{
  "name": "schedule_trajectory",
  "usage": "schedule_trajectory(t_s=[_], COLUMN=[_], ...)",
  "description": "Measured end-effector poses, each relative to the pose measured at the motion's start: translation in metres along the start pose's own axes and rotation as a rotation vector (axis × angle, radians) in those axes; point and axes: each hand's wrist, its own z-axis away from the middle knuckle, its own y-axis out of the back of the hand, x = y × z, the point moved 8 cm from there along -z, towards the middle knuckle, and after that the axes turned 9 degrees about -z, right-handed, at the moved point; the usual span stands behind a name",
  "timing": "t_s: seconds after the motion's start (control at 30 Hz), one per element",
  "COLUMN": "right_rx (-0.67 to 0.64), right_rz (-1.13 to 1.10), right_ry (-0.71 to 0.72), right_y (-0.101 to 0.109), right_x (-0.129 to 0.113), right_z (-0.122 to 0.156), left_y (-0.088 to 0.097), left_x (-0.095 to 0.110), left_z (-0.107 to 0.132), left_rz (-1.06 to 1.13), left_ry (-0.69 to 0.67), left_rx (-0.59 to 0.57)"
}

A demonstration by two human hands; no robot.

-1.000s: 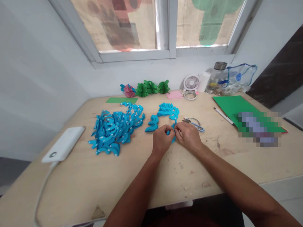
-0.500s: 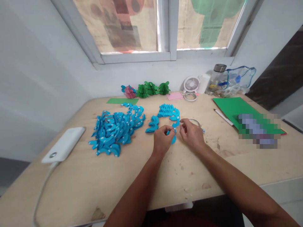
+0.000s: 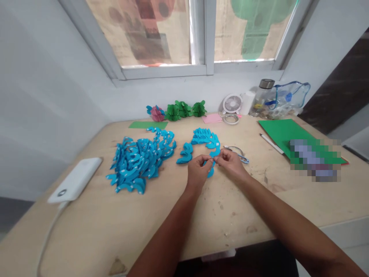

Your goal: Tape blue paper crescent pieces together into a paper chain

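Observation:
My left hand (image 3: 197, 170) and my right hand (image 3: 230, 163) meet at the middle of the wooden table (image 3: 184, 215), both pinched on a curved blue paper piece (image 3: 210, 167). This piece lies at the near end of an arc of joined blue paper pieces (image 3: 203, 139) that bends away toward the window. A big pile of the same blue pieces (image 3: 140, 158), dotted with white tape bits, lies to the left of my hands. Small blue-handled scissors (image 3: 240, 153) rest just right of my right hand.
A white power bank (image 3: 75, 179) with its cable lies at the left edge. Green paper flowers (image 3: 184, 109), a small fan (image 3: 232, 104), a tape roll (image 3: 231, 118), a jar (image 3: 261, 97) and a clear pouch (image 3: 290, 97) line the back wall. Green sheets (image 3: 284, 131) and a pen (image 3: 270, 141) lie at right.
My right hand drew a little away to the right half a second ago, then came back to the blue piece beside my left hand. The view shifted slightly.

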Motion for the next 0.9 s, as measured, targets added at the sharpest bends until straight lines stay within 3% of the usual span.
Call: schedule_trajectory(t_s=[0.3, 0.4, 0.47, 0.57, 0.63, 0.9], right_rx=[0.007, 0.050, 0.169, 0.331, 0.363, 0.273], right_rz=[0.046, 0.064, 0.119, 0.417, 0.637, 1.140], right_ry=[0.002, 0.016, 0.026, 0.048, 0.064, 0.169], right_y=[0.006, 0.019, 0.039, 0.067, 0.074, 0.050], right_x=[0.008, 0.002, 0.000, -0.002, -0.003, -0.008], right_z=[-0.003, -0.005, -0.007, -0.007, -0.008, -0.016], left_y=[-0.007, -0.002, 0.003, 0.006, 0.006, 0.002], left_x=[-0.004, -0.005, -0.007, -0.009, -0.010, -0.010], left_z=[-0.001, -0.002, -0.003, -0.003, -0.002, -0.001], left_rz=[-0.024, 0.002, 0.052, 0.131, 0.157, 0.188], left_ry=[0.057, 0.075, 0.103, 0.144, 0.161, 0.175], left_rx=[-0.162, -0.124, -0.073, -0.032, -0.023, -0.050])
